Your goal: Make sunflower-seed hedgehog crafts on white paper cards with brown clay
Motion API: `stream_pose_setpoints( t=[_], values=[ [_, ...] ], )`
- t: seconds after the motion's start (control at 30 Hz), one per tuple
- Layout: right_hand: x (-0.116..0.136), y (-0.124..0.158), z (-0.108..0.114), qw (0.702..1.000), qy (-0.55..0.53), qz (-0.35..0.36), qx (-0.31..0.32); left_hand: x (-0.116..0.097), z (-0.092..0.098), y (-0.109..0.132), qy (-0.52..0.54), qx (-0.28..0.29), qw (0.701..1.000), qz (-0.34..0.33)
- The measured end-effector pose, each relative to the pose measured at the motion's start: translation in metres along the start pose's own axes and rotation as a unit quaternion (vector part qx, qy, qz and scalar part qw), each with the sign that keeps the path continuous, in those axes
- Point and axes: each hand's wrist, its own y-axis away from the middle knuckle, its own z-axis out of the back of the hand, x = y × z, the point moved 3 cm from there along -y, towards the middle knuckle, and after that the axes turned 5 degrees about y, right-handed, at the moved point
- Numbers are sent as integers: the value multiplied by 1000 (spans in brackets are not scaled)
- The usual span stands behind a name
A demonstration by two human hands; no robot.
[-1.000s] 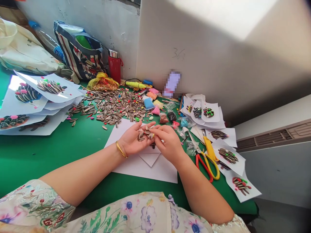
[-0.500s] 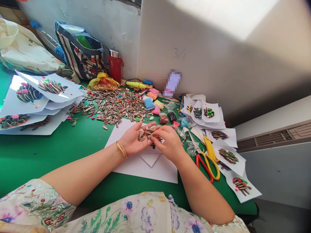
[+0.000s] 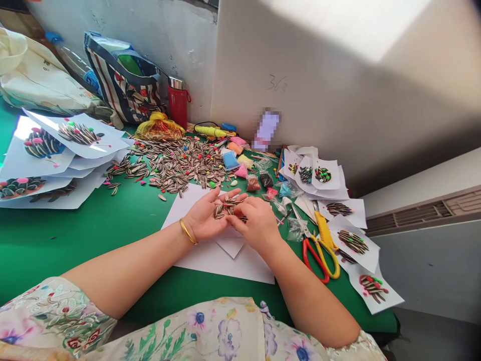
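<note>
My left hand point(image 3: 206, 216) lies palm up over a white sheet of paper point(image 3: 210, 255), cupped under a small heap of striped sunflower seeds point(image 3: 224, 207). A gold bangle point(image 3: 186, 231) circles that wrist. My right hand point(image 3: 256, 223) is beside it, fingers curled and pinching among the seeds in the palm. What the fingertips grip is too small to make out. A smaller white paper piece point(image 3: 232, 244) lies under the hands.
A big pile of sunflower seeds point(image 3: 173, 163) covers the green table point(image 3: 86, 230) behind the hands. Scissors point(image 3: 322, 248) and finished seed pictures point(image 3: 353, 241) lie to the right. More seed pictures point(image 3: 45, 150) are stacked left. Bags point(image 3: 124, 80), a red flask point(image 3: 178, 104) and clay packets point(image 3: 240, 160) stand at the back.
My right hand has slid slightly down and toward me over the palm. The left hand has stayed cupped with the seeds.
</note>
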Motion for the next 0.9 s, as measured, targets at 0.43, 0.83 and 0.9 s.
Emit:
stream_pose_setpoints(
  t=[0.43, 0.83, 0.9],
  values=[
    [3, -2, -1, 999, -46, -22, -6, -1, -2, -1, 4, -2, 1000, -7],
    [-6, 0, 9, 984, -159, -73, 29, 1, -1, 0, 11, -23, 1000, -7],
    [2, -2, 7, 993, -118, -23, 12, 3, -1, 0, 19, -18, 1000, -2]
  ],
)
